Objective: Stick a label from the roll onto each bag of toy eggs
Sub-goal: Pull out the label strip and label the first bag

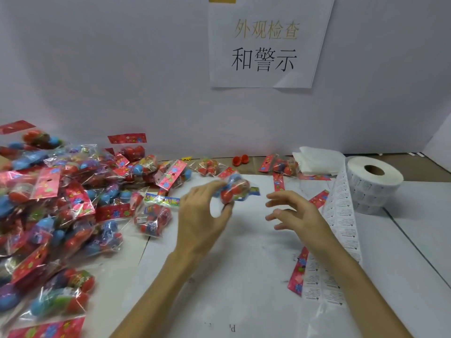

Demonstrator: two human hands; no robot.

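The bag of toy eggs (234, 189) is held up above the white table, pinched at its lower left by the thumb and fingers of the left hand (202, 215). Just right of the bag, apart from it, the right hand (300, 215) hovers with fingers spread and seemingly holding nothing. Further right of the bag runs the label strip (344, 215), its long axis going from the label roll (375, 184) toward the person. The right hand is much nearer to it. Left of the bag lies the pile of bags (61, 203).
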